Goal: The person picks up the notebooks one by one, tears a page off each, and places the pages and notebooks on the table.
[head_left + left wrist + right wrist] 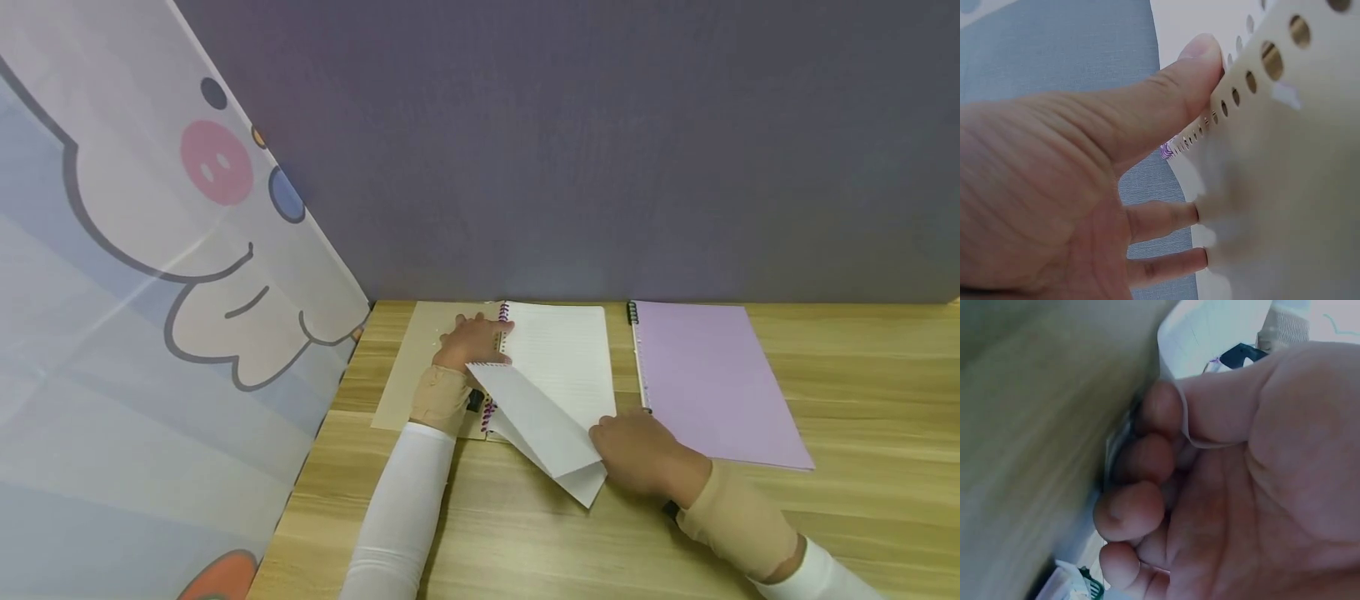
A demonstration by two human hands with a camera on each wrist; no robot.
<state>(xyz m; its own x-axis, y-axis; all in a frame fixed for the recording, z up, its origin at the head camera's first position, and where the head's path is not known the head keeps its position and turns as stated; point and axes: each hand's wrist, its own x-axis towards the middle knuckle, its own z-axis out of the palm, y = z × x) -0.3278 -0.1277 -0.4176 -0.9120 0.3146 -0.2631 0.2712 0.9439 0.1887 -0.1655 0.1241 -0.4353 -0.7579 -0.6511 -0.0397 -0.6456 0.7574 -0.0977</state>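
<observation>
An open spiral notebook with lined white pages and a purple coil lies at the middle of the table. My left hand rests on its beige cover, fingers spread. The thumb reaches to the row of punched holes by the coil. A loose white sheet of paper, bent and with a torn-looking perforated edge, slants over the notebook's lower part. My right hand pinches its lower right end, and the paper's edge runs between the thumb and curled fingers.
A notebook with a lilac cover and a dark green coil lies to the right. Behind the wooden table rises a grey wall. A cartoon-printed sheet stands along the left edge.
</observation>
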